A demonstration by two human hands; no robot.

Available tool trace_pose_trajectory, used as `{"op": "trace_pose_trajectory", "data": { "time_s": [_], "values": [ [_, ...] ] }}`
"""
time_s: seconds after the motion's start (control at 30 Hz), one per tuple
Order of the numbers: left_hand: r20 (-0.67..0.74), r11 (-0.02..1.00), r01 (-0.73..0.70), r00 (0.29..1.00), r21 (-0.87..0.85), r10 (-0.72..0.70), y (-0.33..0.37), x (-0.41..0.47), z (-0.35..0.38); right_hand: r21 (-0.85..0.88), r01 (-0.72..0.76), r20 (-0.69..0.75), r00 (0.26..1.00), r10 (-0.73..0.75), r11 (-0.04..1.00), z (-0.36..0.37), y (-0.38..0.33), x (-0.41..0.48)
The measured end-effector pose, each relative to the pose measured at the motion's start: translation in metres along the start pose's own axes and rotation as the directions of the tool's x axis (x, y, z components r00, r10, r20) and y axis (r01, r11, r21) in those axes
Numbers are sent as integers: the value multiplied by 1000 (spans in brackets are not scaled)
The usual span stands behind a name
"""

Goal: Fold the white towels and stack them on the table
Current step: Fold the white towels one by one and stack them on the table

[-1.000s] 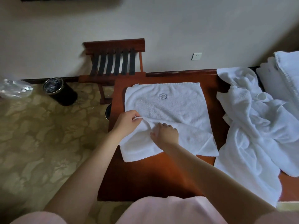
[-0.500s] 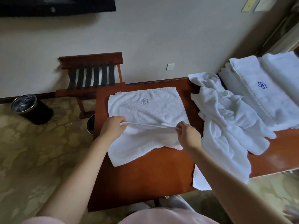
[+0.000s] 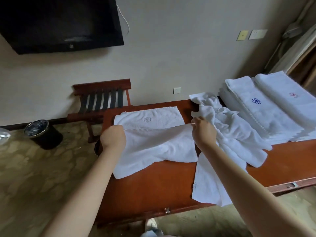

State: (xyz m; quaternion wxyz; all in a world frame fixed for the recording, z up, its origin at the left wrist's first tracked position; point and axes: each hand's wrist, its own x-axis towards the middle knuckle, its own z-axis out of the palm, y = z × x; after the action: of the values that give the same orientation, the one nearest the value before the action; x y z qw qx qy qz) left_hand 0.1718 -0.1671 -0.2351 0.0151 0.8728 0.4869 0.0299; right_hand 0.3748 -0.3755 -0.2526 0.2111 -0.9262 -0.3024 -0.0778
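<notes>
Comparing against a second ago, biggest item down: the counter (image 3: 153, 190) layout is unchanged, with the folded stack (image 3: 256, 103) flat at the far right and the crumpled pile (image 3: 230, 134) between it and the work area, one tail hanging over the near edge. The towel (image 3: 153, 146) at the counter's left end is what moved. Its near half has come up off the wood and the lifted edge now runs taut, where before it was bunched mid-towel. The right hand (image 3: 203, 132) slid from the middle out to the right corner, while the left hand (image 3: 112, 139) stayed on the left corner. I read this as the first half-fold mid-travel. The edge is tensioned and roughly parallel to the far hem, so it's ready to carry forward, and nothing has been added to the stack yet. The right fingers (image 3: 196, 120) pinch the edge at the corner. The left fingers are curled over the other corner, but the actual pinch is hidden under the hand, so that's probably a grip, not confirmed. The towel is thick, limp white terry. Its far half lies flat, and the raised half sags between the hands. The trailing near-left corner lies skewed on the wood and could land off-square. A faint emblem (image 3: 147, 119) faces up near the far hem.
</notes>
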Motion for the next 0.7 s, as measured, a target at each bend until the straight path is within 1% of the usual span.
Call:
{"op": "trace_pose_trajectory", "data": {
  "time_s": [0.1, 0.13, 0.2, 0.27, 0.33, 0.4, 0.47, 0.53, 0.6, 0.63, 0.7],
  "values": [
    [-114, 972, -2, 993, -234, -25, 2, -17, -21, 182, -37, -104, 993, 57, 983, -21, -4, -3],
    [-187, 952, -27, 982, -304, -32, 2, -25, -31, 255, -27, -151, 986, 68, 966, -31, -5, -4],
    [-339, 921, -98, 940, -378, -39, 4, -39, -49, 393, 24, -250, 965, 81, 919, -51, -8, -8],
    [-493, 894, -179, 868, -412, -54, 7, -53, -67, 480, 89, -345, 934, 95, 873, -72, -10, -13],
    [-623, 857, -272, 779, -437, -71, 8, -63, -84, 516, 141, -430, 896, 113, 845, -94, -13, -17],
    [-731, 841, -354, 679, -409, -70, 7, -69, -100, 558, 217, -496, 861, 113, 801, -114, -16, -21],
    [-805, 844, -404, 591, -352, -52, 5, -73, -117, 563, 279, -554, 826, 105, 778, -131, -19, -23],
    [-840, 851, -426, 542, -307, -31, 3, -75, -129, 554, 305, -597, 794, 114, 774, -142, -20, -24],
    [-841, 862, -423, 541, -279, -7, 1, -75, -132, 534, 311, -625, 772, 119, 786, -144, -19, -26],
    [-830, 870, -412, 557, -271, 5, -1, -75, -130, 524, 310, -628, 770, 114, 794, -142, -17, -26],
    [-793, 881, -392, 608, -265, 32, -3, -74, -118, 503, 294, -604, 793, 87, 813, -131, -14, -26]
  ]
}}
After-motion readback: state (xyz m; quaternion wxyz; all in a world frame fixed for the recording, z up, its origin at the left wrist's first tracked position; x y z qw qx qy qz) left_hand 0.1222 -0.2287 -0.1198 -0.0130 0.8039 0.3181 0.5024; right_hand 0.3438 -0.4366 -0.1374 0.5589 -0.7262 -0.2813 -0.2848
